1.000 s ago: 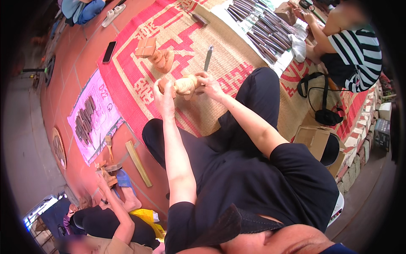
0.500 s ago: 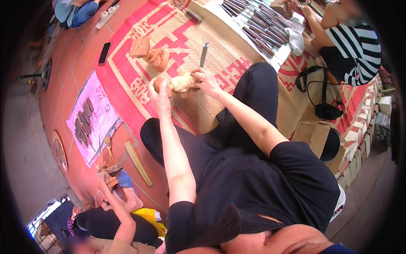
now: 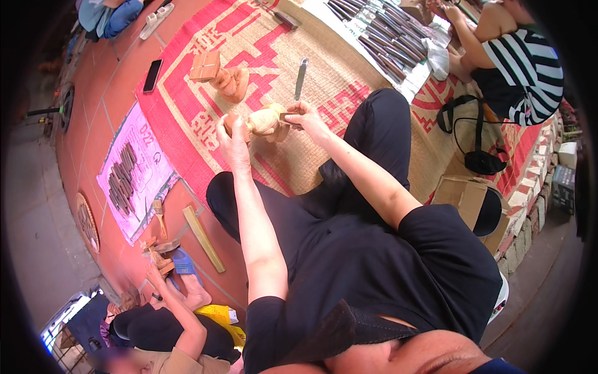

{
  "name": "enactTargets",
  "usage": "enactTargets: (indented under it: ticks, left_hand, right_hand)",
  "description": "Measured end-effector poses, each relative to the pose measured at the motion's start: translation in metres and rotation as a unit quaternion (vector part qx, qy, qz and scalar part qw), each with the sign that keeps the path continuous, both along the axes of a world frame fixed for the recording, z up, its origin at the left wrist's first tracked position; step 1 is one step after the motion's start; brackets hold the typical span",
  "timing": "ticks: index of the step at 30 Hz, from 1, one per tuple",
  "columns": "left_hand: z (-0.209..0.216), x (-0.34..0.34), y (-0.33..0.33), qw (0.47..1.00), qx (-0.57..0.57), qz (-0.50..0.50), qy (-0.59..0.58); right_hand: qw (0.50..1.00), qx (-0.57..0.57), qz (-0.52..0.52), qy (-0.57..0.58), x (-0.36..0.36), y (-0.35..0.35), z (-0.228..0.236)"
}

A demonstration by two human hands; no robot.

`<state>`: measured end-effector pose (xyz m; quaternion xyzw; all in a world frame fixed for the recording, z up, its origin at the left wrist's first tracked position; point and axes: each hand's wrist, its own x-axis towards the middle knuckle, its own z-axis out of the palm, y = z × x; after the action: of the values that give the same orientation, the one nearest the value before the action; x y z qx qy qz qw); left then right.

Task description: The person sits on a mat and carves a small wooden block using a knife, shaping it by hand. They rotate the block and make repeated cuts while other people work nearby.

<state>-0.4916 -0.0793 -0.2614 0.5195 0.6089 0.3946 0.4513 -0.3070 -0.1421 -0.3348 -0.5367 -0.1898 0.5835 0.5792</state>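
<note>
A pale carved wooden figure [image 3: 265, 123] lies sideways above the mat in front of me. My left hand [image 3: 234, 140] is closed round its left end, fingers wrapped on a reddish-brown block-like part. On the figure's right side, my right hand [image 3: 307, 122] pinches a small flat brown piece [image 3: 286, 116], which looks like folded sandpaper, against the wood. Just beyond that hand lies a flat metal file [image 3: 301, 79]. A second carved wooden figure [image 3: 230, 83] with a square block base rests on the mat, farther off to the left.
The red and tan woven mat [image 3: 336, 68] spreads before my crossed legs. Many dark-handled tools [image 3: 392, 43] lie at the far right, near a person in stripes [image 3: 523, 75]. A phone [image 3: 152, 76] sits left; a pink sheet [image 3: 134, 168] holds more tools. Another person [image 3: 180, 324] works lower left.
My right hand has shifted slightly on the figure, its fingers drawn back, so the small brown piece now shows. The left hand keeps its hold in nearly the same place.
</note>
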Motion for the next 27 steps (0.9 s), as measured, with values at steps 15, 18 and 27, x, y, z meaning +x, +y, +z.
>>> enactTargets:
  ticks: [15, 18, 27]
  left_hand:
    - [0.033, 0.037, -0.018, 0.988, 0.067, -0.044, 0.131]
    - [0.023, 0.029, -0.017, 0.990, 0.071, -0.044, 0.112]
    - [0.018, 0.024, -0.015, 0.994, 0.064, -0.043, 0.081]
  right_hand:
    - [0.932, 0.058, 0.138, -0.330, 0.022, 0.016, 0.009]
    - [0.945, 0.075, 0.099, -0.302, 0.028, 0.013, 0.006]
    - [0.949, 0.081, 0.074, -0.296, 0.022, 0.011, -0.021]
